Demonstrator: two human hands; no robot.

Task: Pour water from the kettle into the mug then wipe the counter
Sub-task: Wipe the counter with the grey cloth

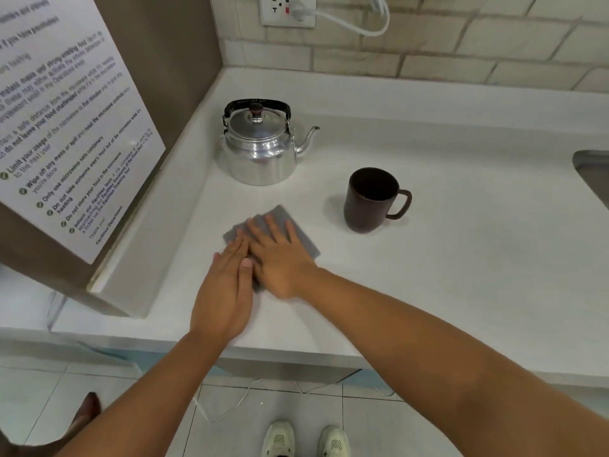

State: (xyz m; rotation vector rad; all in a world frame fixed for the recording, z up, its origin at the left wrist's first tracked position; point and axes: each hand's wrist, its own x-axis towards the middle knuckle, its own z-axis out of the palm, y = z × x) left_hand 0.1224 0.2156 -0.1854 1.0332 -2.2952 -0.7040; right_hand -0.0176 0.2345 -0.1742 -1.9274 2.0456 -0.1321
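While both hands, left hand (pixel 224 291) and right hand (pixel 280 255), press flat, grip wide, on the grey cloth (pixel 290 225), bare tabletop (pixel 461 258) stretches right of the mug (pixel 369 202).

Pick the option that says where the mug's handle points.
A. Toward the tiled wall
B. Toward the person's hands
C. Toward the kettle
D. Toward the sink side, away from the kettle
D: the mug has its handle on the right, on the side away from the kettle.
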